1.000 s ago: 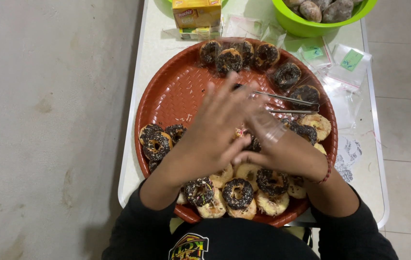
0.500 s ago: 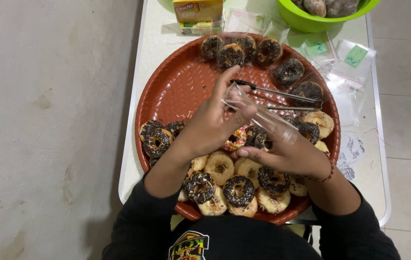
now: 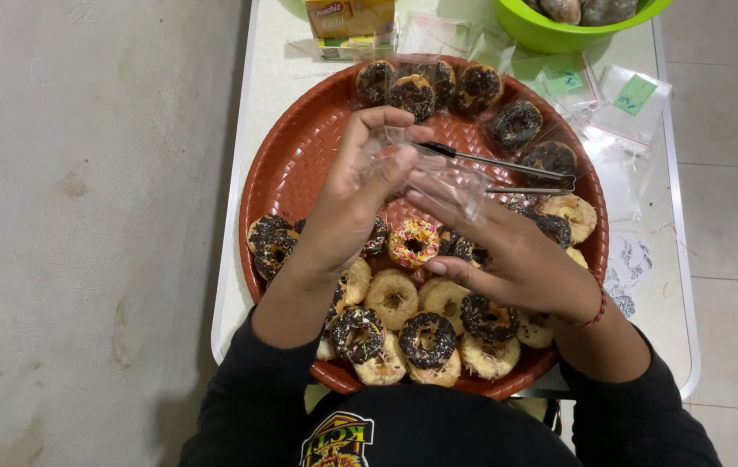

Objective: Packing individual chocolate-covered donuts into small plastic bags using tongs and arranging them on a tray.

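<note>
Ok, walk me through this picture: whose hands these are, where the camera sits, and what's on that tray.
The camera sits on a person's head and looks down, so both hands are that person's own. The left hand and right hand together hold a small clear plastic bag above a round red-brown woven tray. On the tray lie many small doughnuts: chocolate-topped ones, plain ones, and one with coloured sprinkles. Metal tongs rest on the tray too. Beyond it on the white table are a green bowl, a yellow box and spare bags.

tray [image 3: 295, 164]: red-brown weave; bowl [image 3: 551, 33]: lime green; doughnut [image 3: 414, 243]: rainbow sprinkles (others chocolate-dark)
</note>
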